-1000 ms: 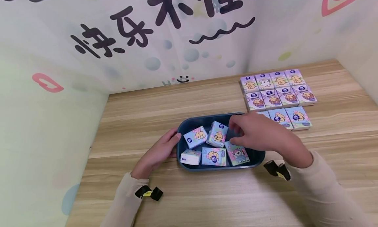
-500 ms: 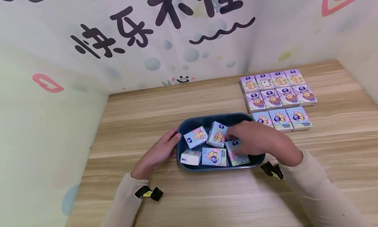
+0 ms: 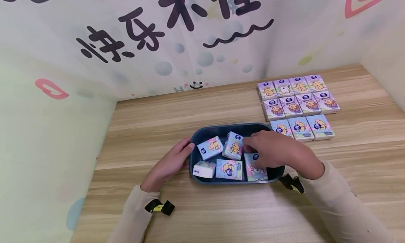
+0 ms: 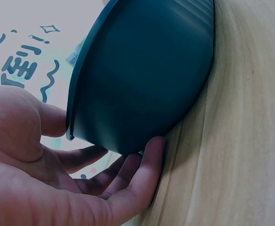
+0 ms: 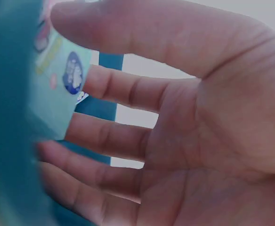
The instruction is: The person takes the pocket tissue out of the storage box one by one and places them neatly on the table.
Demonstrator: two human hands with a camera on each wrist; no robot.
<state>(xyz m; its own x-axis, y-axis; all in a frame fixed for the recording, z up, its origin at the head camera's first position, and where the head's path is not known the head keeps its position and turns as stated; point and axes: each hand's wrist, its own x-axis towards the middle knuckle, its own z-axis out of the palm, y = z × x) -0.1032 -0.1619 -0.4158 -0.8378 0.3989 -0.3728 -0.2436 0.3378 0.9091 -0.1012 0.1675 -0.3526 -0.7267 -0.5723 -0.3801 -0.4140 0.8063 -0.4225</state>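
The left forearm (image 3: 131, 215), sleeved in beige, slants up from the lower left of the head view; its left hand (image 3: 175, 155) sits just left of centre, in a grip. In the left wrist view, its thumb (image 4: 52, 120) points right at mid-left, its fingers (image 4: 140, 183) curving below. The right forearm (image 3: 345, 208) enters at lower right, its right hand (image 3: 272, 148) pinching right of centre. In the right wrist view, its thumb (image 5: 95, 26) stretches across the top above spread, gently bent fingers (image 5: 111, 136).

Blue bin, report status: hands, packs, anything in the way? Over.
Left hand holding blue bin by its left end. Right hand inside, gripping rightmost visible pack. Neighbouring pack close on the left, might crowd the grip.
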